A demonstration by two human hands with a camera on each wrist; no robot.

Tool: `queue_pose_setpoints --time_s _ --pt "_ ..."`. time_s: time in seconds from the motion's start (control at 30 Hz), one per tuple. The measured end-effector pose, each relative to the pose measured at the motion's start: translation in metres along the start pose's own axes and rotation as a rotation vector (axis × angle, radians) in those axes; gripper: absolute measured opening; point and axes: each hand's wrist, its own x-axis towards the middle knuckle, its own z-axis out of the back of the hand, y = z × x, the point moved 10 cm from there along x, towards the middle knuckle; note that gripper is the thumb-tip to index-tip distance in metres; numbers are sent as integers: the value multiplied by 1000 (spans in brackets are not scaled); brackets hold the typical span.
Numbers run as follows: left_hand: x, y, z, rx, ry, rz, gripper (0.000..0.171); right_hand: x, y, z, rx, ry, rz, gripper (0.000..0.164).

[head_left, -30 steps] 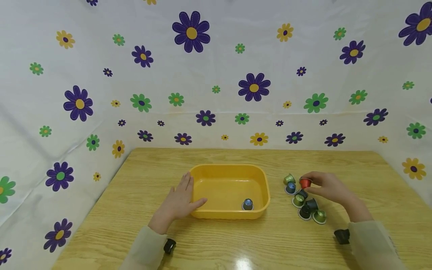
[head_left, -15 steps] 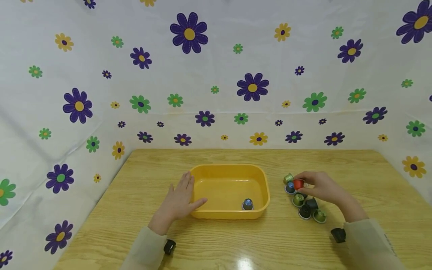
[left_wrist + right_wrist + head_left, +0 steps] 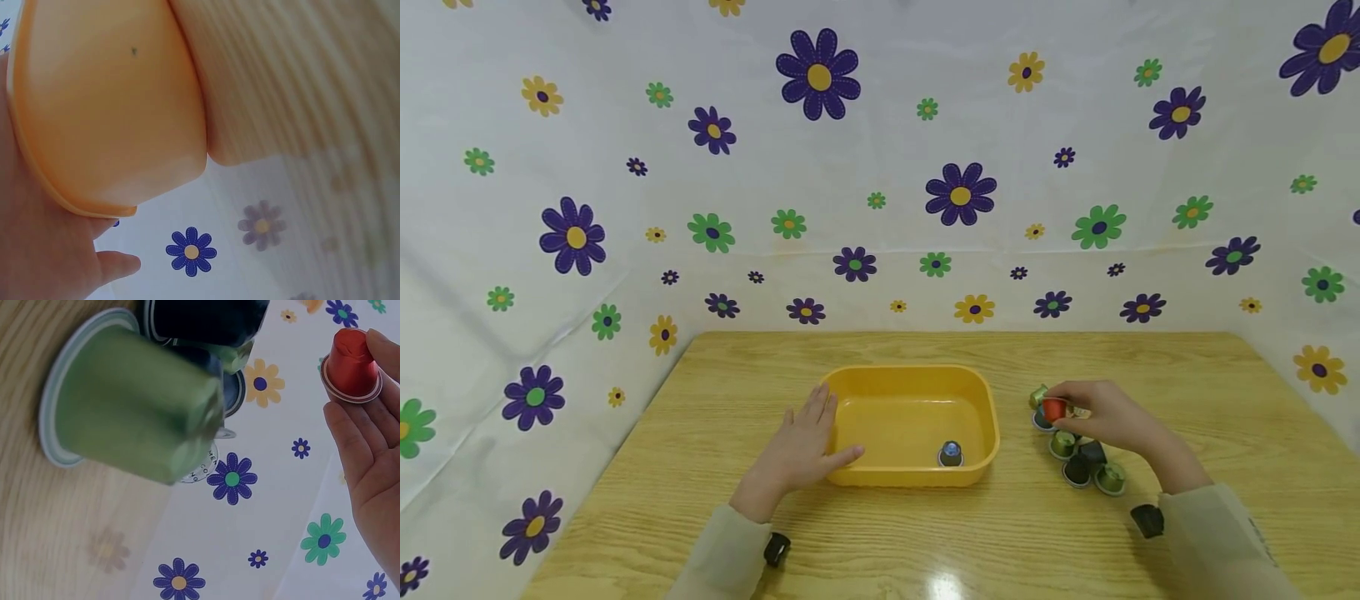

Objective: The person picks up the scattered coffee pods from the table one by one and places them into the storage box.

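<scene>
In the head view my right hand [image 3: 1108, 417] pinches a red coffee capsule [image 3: 1054, 409] above a cluster of other capsules. The right wrist view shows the red capsule [image 3: 354, 365] between thumb and fingers, its rim toward the fingers. My left hand [image 3: 801, 446] rests with extended fingers on the left rim of a yellow tray [image 3: 910, 477]. Inside that tray, near its front right, stands a blue-topped capsule [image 3: 951, 454]. A pale green capsule [image 3: 1038, 396] and a blue one, partly hidden, lie by the held capsule.
Toward the front of the cluster are green capsules [image 3: 1109, 478] and dark capsules [image 3: 1077, 470]. They sit on the wooden table [image 3: 880, 533], right of the tray. A flowered cloth [image 3: 880, 150] hangs behind and at both sides.
My right hand has moved left with the red capsule, from the right side of the cluster to over the blue capsule. The left hand has stayed almost still on the tray.
</scene>
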Motion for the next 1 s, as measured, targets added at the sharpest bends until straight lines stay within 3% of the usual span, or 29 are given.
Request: queue_pose_setpoints --time_s 0.37,1.0 --pt "0 -3 0 -2 8 -6 91 9 8 -2 -58 -1 22 32" --pt "0 -2 -2 3 32 -13 95 30 23 -13 18 -10 54 31"
